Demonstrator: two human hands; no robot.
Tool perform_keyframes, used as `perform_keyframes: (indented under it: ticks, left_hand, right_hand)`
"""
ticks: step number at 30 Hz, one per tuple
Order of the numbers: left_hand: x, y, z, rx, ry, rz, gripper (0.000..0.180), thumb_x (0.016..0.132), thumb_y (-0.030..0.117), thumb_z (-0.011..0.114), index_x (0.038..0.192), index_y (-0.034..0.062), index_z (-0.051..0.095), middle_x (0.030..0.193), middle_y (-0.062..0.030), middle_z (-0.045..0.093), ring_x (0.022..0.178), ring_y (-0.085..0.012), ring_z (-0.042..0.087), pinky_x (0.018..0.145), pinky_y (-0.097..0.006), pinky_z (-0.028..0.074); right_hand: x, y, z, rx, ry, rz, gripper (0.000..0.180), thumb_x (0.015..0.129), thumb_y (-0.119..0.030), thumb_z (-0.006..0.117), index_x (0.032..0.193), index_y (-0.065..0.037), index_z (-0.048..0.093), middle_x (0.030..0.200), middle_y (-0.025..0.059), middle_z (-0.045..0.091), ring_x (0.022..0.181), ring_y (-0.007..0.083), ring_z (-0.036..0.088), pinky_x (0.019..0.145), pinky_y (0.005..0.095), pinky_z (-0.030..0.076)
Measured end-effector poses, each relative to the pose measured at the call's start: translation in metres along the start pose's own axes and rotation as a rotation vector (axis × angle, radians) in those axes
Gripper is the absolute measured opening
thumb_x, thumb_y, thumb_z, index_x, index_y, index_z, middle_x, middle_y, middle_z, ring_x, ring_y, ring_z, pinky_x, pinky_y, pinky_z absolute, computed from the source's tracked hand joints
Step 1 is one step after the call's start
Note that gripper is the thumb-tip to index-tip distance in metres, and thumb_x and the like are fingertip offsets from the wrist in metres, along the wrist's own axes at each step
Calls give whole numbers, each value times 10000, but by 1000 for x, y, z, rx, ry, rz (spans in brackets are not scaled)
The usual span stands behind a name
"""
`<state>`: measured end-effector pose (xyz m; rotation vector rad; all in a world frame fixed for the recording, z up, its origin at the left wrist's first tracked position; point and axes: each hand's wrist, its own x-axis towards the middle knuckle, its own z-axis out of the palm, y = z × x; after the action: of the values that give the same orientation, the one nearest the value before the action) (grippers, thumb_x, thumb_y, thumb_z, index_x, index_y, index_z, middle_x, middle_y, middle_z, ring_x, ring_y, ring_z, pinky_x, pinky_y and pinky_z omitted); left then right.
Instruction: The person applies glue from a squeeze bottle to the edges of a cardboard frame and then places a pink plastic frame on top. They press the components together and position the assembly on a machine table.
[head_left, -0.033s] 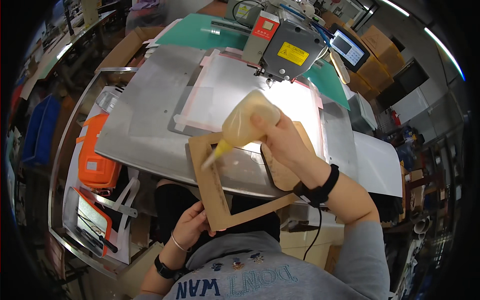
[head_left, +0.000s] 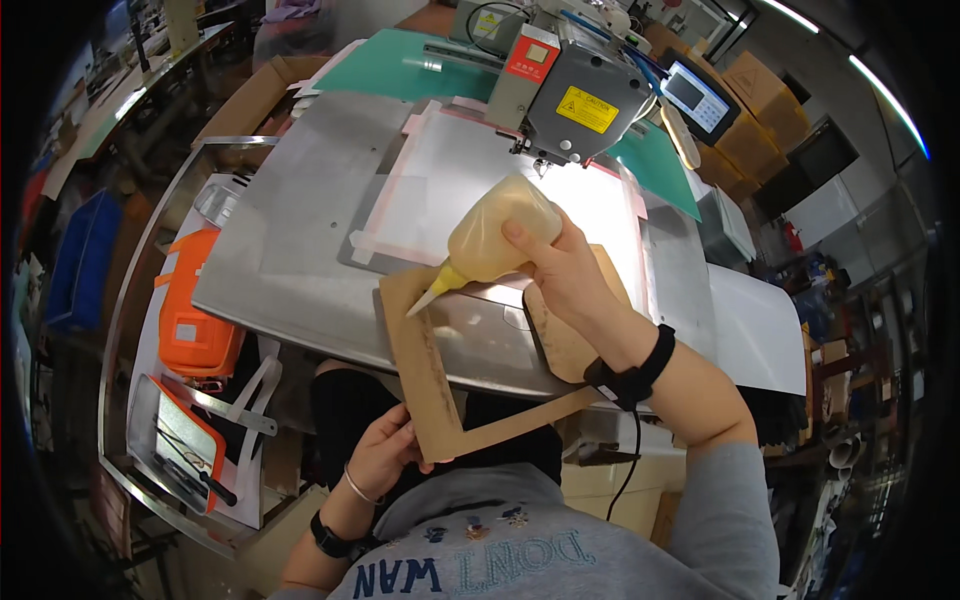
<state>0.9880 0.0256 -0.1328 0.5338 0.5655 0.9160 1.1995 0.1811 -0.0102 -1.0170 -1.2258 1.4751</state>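
My right hand [head_left: 565,270] is wrapped round a translucent squeeze bottle [head_left: 495,235] with pale yellowish contents. The bottle is tipped down to the left, and its yellow collar and white nozzle end over the upper part of the left strip of a brown board frame [head_left: 412,345]. Whether the tip touches the board I cannot tell. Dark marks run along that strip's inner edge. At the frame's lower left corner, my left hand [head_left: 385,445] pinches the board between thumb and fingers. Beneath my right wrist lies a brown board piece with cut corners [head_left: 560,330] on the metal table [head_left: 290,230].
A machine head [head_left: 585,105] with a lit work area stands over a white sheet [head_left: 440,180] edged with pink tape. A control screen [head_left: 697,100] sits to its right. At left, an orange case [head_left: 195,310] lies in a metal-railed tray. A cable hangs below my right wrist.
The bottle's nozzle has shifted slightly up and to the right along the frame's left strip, and now looks sharper. My left hand and the frame have barely moved.
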Motion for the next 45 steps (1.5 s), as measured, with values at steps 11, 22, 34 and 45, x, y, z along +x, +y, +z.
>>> perform_keyframes:
  ticks: [11, 22, 34, 45]
  left_hand:
    - [0, 0, -5, 31, -34, 4, 349, 932, 226, 416, 1199, 2, 419, 929, -111, 605, 755, -165, 626, 559, -219, 478]
    - [0, -6, -13, 14, -46, -2, 342, 923, 226, 434, 1187, 9, 425, 887, -86, 597, 689, -143, 593, 564, -228, 478]
    - [2, -9, -19, 48, -62, -47, 363, 927, 207, 416, 1227, 3, 393, 963, -113, 595, 817, -209, 633, 548, -228, 484]
    - [5, -1, -7, 33, -73, -49, 318, 939, 244, 408, 1159, 17, 433, 851, -112, 625, 637, -100, 572, 571, -198, 471]
  right_hand:
    - [-12, 7, -1, 29, -34, 54, 457, 801, -169, 648, 1161, 17, 435, 1099, 116, 531, 966, 185, 561, 818, 312, 489]
    - [-4, 7, 13, -49, -159, 126, 415, 814, -146, 629, 1141, 22, 438, 1061, 108, 546, 946, 187, 570, 817, 299, 490]
    - [31, 2, 16, -39, -115, 69, 477, 799, -192, 649, 1175, -4, 424, 1074, 98, 542, 987, 197, 557, 813, 342, 509]
    - [40, 7, 7, -68, 6, -106, 423, 816, -176, 628, 1153, 3, 444, 1039, 94, 562, 923, 184, 583, 764, 304, 512]
